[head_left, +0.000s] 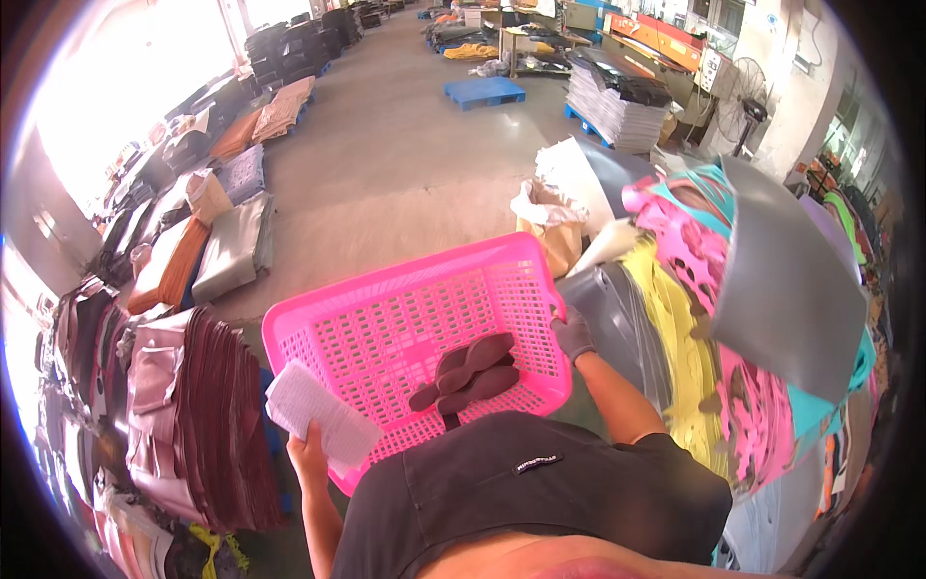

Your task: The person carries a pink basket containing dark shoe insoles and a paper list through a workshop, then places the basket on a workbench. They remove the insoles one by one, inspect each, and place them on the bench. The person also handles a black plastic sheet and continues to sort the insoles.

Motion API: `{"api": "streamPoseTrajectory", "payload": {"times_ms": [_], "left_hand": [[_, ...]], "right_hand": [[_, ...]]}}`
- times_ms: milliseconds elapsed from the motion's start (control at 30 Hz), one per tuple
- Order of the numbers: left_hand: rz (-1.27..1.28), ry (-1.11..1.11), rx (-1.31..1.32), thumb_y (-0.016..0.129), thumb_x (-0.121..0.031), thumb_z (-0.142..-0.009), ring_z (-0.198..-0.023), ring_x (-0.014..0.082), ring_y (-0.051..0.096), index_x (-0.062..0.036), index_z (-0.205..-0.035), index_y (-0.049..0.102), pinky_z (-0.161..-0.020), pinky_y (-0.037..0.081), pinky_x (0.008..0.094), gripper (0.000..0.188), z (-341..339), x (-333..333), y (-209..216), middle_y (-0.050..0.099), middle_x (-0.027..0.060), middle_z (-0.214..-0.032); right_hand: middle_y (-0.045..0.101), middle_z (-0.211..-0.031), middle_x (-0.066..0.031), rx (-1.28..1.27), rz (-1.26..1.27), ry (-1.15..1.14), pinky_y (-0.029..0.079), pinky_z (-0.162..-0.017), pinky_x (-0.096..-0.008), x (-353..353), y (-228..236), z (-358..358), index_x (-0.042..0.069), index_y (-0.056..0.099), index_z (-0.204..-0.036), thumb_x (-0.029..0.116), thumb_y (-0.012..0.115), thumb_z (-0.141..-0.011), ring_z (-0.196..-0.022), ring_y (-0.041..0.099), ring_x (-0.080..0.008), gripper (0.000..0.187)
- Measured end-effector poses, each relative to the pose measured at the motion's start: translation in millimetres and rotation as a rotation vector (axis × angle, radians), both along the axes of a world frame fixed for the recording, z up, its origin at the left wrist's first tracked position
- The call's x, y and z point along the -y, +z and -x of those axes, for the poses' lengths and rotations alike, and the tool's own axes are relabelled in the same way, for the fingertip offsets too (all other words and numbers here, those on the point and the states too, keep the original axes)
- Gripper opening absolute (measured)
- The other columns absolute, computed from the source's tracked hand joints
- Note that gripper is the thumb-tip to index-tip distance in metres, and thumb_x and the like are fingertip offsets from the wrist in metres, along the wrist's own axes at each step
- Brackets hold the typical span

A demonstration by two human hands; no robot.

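We look down over our dark shirt at both arms, which reach forward and apart to carry a bright pink perforated plastic basket (386, 309) in front of our body. Our left hand (309, 449) is bare, with the forearm rising from the lower edge; its fingers are closed on the basket's near left corner and on a folded white sheet of paper (318, 413) pressed against that rim. Our right hand (573, 335) wears a grey work glove, the elbow bent outward, and it is clamped on the basket's right rim near the near right corner. The two hands sit well apart, one at each side of the basket.

Inside the basket, against its near edge and closer to the right hand than the left, lie a few dark brown flat sole-shaped cut pieces (468, 372), overlapping one another on the mesh floor. The rest of the basket floor is bare mesh.

Just left of the basket stands a stack of dark reddish-brown sheets (207, 415). To the right, past the gloved hand, hang punched-out pink, yellow and teal foam sheets (694, 318) with a large grey sheet (786, 280) lying over them. Beyond the basket's far right corner is a crumpled tan sack (552, 227). Farther off on the concrete floor rests a blue plastic pallet (484, 92).
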State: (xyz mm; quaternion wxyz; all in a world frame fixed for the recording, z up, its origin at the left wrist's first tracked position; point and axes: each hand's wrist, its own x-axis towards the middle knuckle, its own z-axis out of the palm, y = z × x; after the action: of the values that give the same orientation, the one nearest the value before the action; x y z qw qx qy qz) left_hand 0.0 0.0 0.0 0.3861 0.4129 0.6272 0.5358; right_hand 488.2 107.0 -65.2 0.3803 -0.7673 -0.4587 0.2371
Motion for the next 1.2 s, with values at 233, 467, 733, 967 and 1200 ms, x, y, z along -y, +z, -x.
{"api": "streamPoseTrajectory", "payload": {"times_ms": [233, 467, 733, 967, 1200], "left_hand": [[-0.058, -0.087, -0.044, 0.053, -0.013, -0.086, -0.085, 0.0152, 0.057, 0.005, -0.104, 0.057, -0.076, 0.044, 0.0279, 0.025, -19, -244, -22, 0.063, 0.007, -0.091], [-0.039, -0.409, -0.219, 0.053, -0.013, -0.085, -0.086, 0.0145, 0.057, 0.0039, -0.101, 0.057, -0.076, 0.044, 0.029, 0.024, -76, -516, 34, 0.062, 0.0093, -0.09], [-0.106, -0.603, -0.419, 0.052, -0.013, -0.084, -0.086, 0.0199, 0.058, 0.0033, -0.099, 0.058, -0.075, 0.044, 0.0316, 0.023, -196, -747, 38, 0.061, 0.0118, -0.092], [0.008, -0.473, -0.323, 0.053, -0.016, -0.085, -0.083, 0.0155, 0.057, 0.0038, -0.1, 0.058, -0.074, 0.044, 0.0298, 0.025, -250, -904, 53, 0.062, 0.0088, -0.088], [0.019, -0.33, -0.217, 0.054, -0.017, -0.086, -0.079, 0.0111, 0.055, 0.004, -0.101, 0.059, -0.07, 0.044, 0.0269, 0.026, -290, -1033, 17, 0.062, 0.0044, -0.086]], "right_hand": [[0.061, -0.077, -0.0212, 0.115, -0.123, -0.056, 0.046, -0.069, -0.0407, -190, -39, -27, 0.005, 0.061, -0.091, 0.026, 0.055, -0.078, -0.078, 0.06, -0.0363, 0.026], [0.061, -0.09, -0.0194, 0.113, 0.0, -0.409, 0.045, -0.074, -0.0412, -290, -22, -78, 0.005, 0.059, -0.097, 0.025, 0.056, -0.078, -0.083, 0.059, -0.0345, 0.028], [0.061, -0.083, -0.0189, -0.198, -0.073, -0.623, 0.045, -0.072, -0.0404, -433, -79, -147, 0.002, 0.058, -0.094, 0.02, 0.055, -0.075, -0.08, 0.059, -0.0341, 0.026], [0.062, -0.091, -0.0201, -0.11, -0.009, -0.466, 0.046, -0.074, -0.0408, -651, -9, -247, 0.003, 0.057, -0.099, 0.027, 0.052, -0.081, -0.084, 0.06, -0.0355, 0.03], [0.061, -0.089, -0.0209, 0.111, -0.025, -0.344, 0.045, -0.075, -0.0438, -827, -8, -296, 0.003, 0.056, -0.096, 0.028, 0.053, -0.079, -0.086, 0.058, -0.0364, 0.031]]}}
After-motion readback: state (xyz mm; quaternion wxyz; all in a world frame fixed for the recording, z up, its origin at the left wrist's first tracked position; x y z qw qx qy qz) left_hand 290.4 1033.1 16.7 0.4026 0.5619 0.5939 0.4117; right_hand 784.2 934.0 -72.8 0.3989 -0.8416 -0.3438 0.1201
